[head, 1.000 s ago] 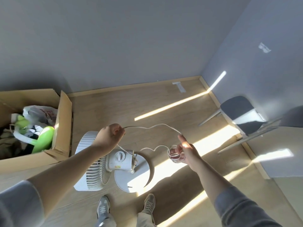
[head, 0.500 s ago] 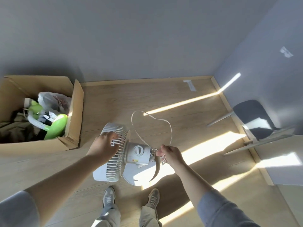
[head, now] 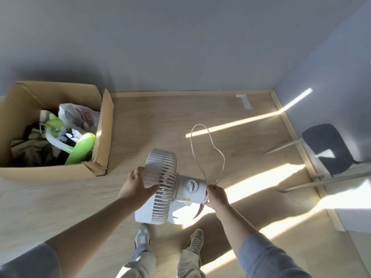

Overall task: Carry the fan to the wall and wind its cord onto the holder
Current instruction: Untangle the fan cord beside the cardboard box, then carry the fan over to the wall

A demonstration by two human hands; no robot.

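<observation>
While the left hand (head: pixel 136 186) wraps over the front rim of the white fan (head: pixel 170 183), its fingers (head: pixel 149 189) curl onto the grille and clamp it from the side. At the motor housing's rear, the right hand (head: pixel 216 195) has its fingers (head: pixel 210 189) pinched together on the white cord (head: pixel 202 149), which rises from that pinch in a tall, loose loop and comes back down to the same spot. Between the two sets of fingers lies the fan body, its round dial facing up; whether its base rests on the wooden floor (head: pixel 160 121) or is lifted clear cannot be told. Far out beyond the left fingers, an open cardboard box (head: pixel 100 141) holds a green object, a plastic bag and dark cloth. Well off past the right fingers, a dark-seated chair (head: pixel 325 145) stands near the wall. Below both hands, the person's two shoes show on the floor.
</observation>
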